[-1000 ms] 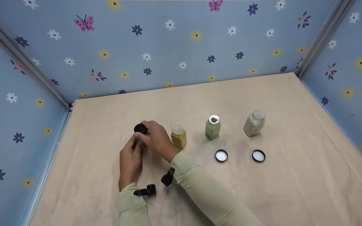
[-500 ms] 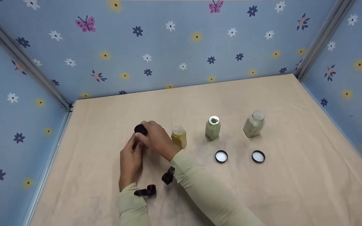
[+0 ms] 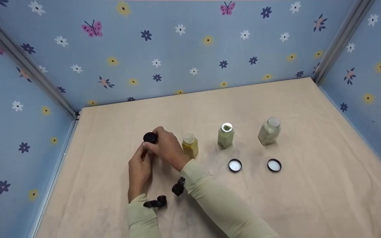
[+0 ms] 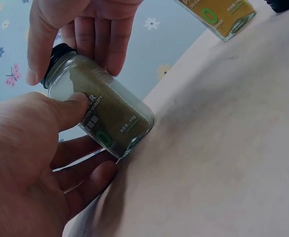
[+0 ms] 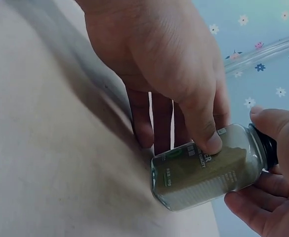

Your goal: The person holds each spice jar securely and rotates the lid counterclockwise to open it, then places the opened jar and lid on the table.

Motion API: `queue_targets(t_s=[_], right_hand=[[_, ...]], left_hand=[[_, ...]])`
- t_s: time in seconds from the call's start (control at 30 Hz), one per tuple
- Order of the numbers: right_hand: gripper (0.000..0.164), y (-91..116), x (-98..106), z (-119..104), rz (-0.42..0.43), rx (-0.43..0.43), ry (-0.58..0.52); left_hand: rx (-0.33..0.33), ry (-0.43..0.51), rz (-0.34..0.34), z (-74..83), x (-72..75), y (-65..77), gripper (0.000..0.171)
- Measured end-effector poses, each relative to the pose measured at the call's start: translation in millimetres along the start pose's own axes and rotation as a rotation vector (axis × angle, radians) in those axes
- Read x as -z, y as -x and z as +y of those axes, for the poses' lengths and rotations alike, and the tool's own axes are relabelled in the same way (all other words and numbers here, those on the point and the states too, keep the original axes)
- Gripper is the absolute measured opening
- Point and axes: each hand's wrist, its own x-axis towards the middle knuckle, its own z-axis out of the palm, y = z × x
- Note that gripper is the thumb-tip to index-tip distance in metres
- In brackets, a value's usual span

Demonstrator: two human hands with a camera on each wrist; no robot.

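A square glass spice jar of brownish-green powder stands at the left of the table, its black cap on the neck. My left hand holds the jar's body, thumb across the label and fingers behind, as the left wrist view shows. From above, my right hand grips the cap between thumb and fingers. In the right wrist view the jar appears sideways with powder settled inside. Just right of the hands is an uncapped jar of yellow powder with a perforated shaker top.
Farther right stand an uncapped jar of green contents with a silvery rim and a pale green jar with a whitish top. Two black caps, the nearer cap and the right-hand cap, lie upturned before them. Flowered walls enclose the table.
The right hand's fingers have shifted slightly around the cap, and more of the cap's top shows. The left hand keeps its hold on the jar. The whole head view has shifted a little.
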Motion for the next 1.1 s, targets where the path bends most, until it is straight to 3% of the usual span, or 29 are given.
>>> queue_targets(t_s=[0.3,0.47,0.63,0.87,1.1], right_hand=[[0.038,-0.5,1.0,2.9,0.084,0.131,0.023],[0.037,-3.1,4.1,0.0,0.045,0.137,0.083],[0.043,-2.1,4.5,-1.5,0.002,0.116,0.111],[0.057,4.8,-2.1,3.7,0.014,0.040,0.001],[0.041,8.9,-5.4,8.1,0.061,0.037,-0.098]], left_hand=[[0.001,0.009,-0.023,4.0,1.7,-1.9,0.049],[-0.021,0.005,-0.029,3.9,3.2,-3.4,0.049],[0.000,0.009,-0.037,2.2,2.2,-3.6,0.050],[0.019,0.006,-0.030,1.0,-0.4,-2.5,0.050],[0.001,0.003,-0.003,0.3,-1.3,-1.8,0.048]])
